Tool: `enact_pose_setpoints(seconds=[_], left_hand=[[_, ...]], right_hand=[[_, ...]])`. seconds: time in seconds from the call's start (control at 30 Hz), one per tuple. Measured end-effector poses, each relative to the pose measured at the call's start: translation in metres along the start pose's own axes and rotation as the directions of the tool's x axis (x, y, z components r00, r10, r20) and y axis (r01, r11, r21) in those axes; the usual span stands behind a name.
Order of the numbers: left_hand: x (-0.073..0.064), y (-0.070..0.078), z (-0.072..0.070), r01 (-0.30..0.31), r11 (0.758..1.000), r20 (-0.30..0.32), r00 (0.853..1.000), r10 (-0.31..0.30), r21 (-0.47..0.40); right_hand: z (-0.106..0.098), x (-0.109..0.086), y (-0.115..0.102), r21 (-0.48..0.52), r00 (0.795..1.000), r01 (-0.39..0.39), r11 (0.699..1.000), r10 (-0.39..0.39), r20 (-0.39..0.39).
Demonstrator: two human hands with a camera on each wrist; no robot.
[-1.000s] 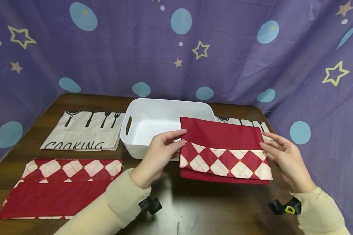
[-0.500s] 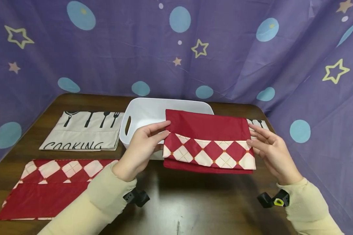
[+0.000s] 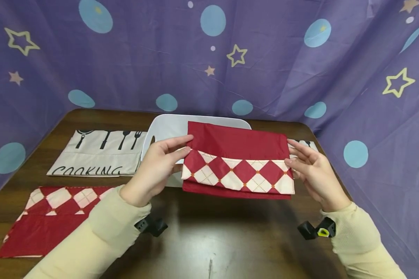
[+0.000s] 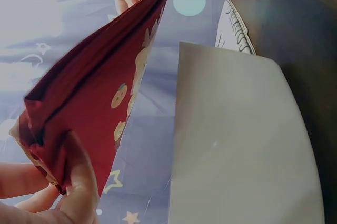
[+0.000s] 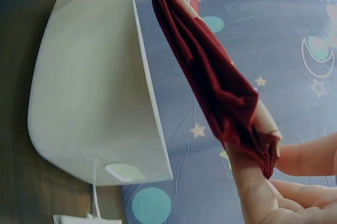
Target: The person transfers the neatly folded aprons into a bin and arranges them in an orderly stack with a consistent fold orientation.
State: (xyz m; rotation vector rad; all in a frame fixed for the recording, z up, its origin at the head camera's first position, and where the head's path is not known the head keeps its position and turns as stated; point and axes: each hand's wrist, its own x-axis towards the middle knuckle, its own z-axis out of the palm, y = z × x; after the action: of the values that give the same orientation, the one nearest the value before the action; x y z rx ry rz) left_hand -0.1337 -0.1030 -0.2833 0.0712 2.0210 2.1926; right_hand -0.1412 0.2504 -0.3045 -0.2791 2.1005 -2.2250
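Both hands hold up a folded red cloth (image 3: 237, 141) with a white-and-red diamond band across its lower part. My left hand (image 3: 155, 164) pinches its left edge, thumb in front and fingers behind. At the right edge, my right hand (image 3: 315, 174) pinches the cloth the same way. The cloth hangs level above the table, overlapping the white plastic bin (image 3: 167, 126) in the head view and hiding much of it. Both wrist views show the folded layers edge-on, above and beside the bin's wall (image 4: 242, 134), with fingertips tucked against the fabric (image 5: 247, 174).
A second red diamond-patterned cloth (image 3: 49, 232) lies folded at the front left, partly under my left sleeve. Behind it lies a pale folded cloth (image 3: 94, 155) printed COOKING with utensils. Another pale cloth (image 3: 309, 144) lies right of the bin. A purple curtain (image 3: 265, 77) stands behind the wooden table (image 3: 251, 240).
Both hands have carried the red cloth left and slightly upward, from the bin's right side to in front of its middle. The grip stays the same.
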Motion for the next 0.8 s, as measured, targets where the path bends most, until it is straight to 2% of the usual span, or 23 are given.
enact_pose_setpoints(seconds=[0.13, 0.4, 0.57, 0.8], left_hand=[[0.001, 0.003, -0.005, 0.001, 1.000, 0.021, 1.000, -0.002, 0.011], [0.003, 0.008, -0.014, -0.009, 0.999, 0.038, 0.999, 0.007, 0.047], [0.005, 0.010, -0.020, -0.001, 0.995, 0.020, 1.000, -0.001, 0.099], [0.007, 0.018, -0.025, -0.012, 0.989, 0.014, 1.000, 0.010, 0.150]], right_hand=[[0.004, 0.003, -0.003, -0.009, 1.000, -0.012, 1.000, 0.012, -0.013], [0.014, 0.013, -0.013, -0.051, 0.992, -0.094, 0.994, 0.089, -0.089], [0.020, 0.019, -0.019, -0.046, 0.988, -0.133, 0.990, 0.128, -0.088], [0.024, 0.027, -0.026, -0.060, 0.990, -0.129, 0.990, 0.125, -0.071]])
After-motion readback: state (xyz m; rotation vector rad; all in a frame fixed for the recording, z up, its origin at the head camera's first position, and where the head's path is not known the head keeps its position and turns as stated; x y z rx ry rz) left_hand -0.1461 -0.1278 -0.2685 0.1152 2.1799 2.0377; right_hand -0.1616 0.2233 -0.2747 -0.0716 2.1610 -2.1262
